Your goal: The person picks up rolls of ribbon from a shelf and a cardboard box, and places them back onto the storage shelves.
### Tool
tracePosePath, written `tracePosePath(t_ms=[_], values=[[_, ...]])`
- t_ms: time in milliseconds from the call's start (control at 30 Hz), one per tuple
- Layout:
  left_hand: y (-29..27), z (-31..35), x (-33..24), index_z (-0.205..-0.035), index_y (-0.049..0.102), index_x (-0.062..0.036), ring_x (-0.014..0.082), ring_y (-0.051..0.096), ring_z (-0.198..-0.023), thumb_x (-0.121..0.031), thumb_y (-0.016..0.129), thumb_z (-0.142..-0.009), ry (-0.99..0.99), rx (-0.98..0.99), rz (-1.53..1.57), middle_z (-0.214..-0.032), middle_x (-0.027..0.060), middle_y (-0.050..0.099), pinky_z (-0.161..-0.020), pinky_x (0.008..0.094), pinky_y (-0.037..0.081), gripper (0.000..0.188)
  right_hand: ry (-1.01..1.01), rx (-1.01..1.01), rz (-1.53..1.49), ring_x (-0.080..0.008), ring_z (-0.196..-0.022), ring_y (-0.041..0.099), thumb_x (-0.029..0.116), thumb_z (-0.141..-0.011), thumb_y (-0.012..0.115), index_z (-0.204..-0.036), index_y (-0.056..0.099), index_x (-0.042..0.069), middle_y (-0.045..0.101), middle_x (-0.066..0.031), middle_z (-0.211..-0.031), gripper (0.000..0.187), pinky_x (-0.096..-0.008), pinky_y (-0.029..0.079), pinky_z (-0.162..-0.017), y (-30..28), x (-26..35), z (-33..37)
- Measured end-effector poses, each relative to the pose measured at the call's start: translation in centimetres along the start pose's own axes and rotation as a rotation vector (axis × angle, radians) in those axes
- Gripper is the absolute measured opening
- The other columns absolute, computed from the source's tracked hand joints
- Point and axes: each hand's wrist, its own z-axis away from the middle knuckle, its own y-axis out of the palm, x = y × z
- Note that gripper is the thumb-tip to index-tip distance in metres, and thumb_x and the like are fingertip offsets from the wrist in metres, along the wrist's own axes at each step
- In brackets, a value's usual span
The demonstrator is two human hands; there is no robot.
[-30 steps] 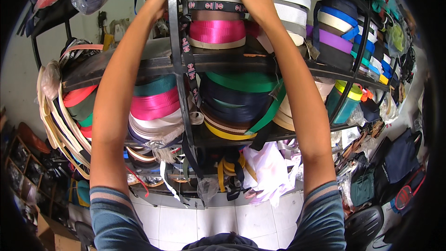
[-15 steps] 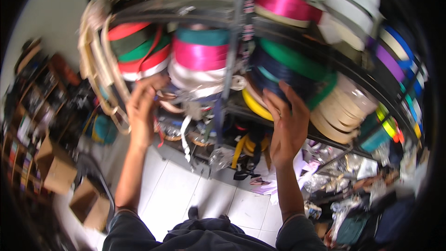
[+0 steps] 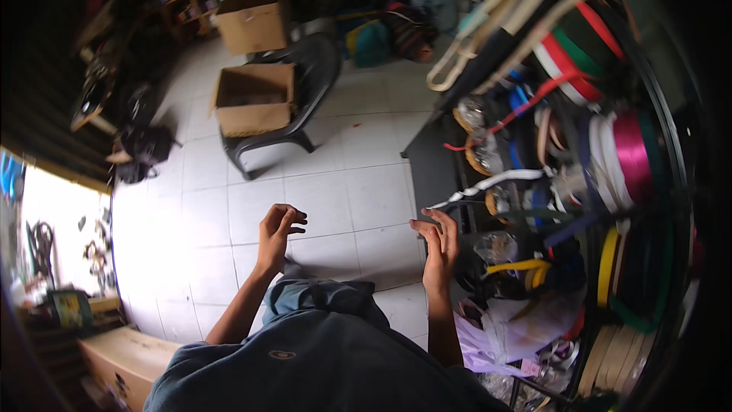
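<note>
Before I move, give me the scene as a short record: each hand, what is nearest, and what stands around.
Left hand: fingers curled, nothing visible in it, above the white tiled floor
Right hand: fingers bent, nothing visible in it
Nearest to right hand: loose end of a twisted white fabric strip; contact unclear
Right side: dark rack with ribbon rolls, including a shiny pink ribbon roll
Lower right: pale lilac plastic bag
Ahead, to the left: black plastic chair bearing an open brown cardboard box
</note>
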Motion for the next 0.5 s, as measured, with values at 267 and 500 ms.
tracePosePath(t_ms=[267,500], values=[[-19.0,-0.9,-3.5,-0.094,0.044,-0.0033,0.0177,0.056,-0.07,-0.028,0.037,-0.101,0.114,-0.185,0.101,-0.083,0.0105,0.055,-0.069,0.0349,0.051,0.026,0.202,0.398,-0.064,-0.024,-0.091,0.064,0.009,-0.094,0.045,-0.116,0.05,-0.001,0.058,-0.0155,-0.108,0.024,-0.0366,0.05,-0.086,23.7,-4.7,-2.1],[-30.1,-4.2,-7.0,-0.081,0.046,-0.0052,0.0127,0.048,-0.058,-0.038,0.035,-0.101,0.128,-0.334,0.029,-0.065,0.0067,0.051,-0.055,0.0267,0.039,0.039,0.353,0.651,-0.164,-0.0185,-0.091,0.063,0.009,-0.096,0.045,-0.112,0.053,-0.001,0.06,-0.0108,-0.104,0.02,-0.0301,0.048,-0.084,40.1,-7.3,-4.5]])
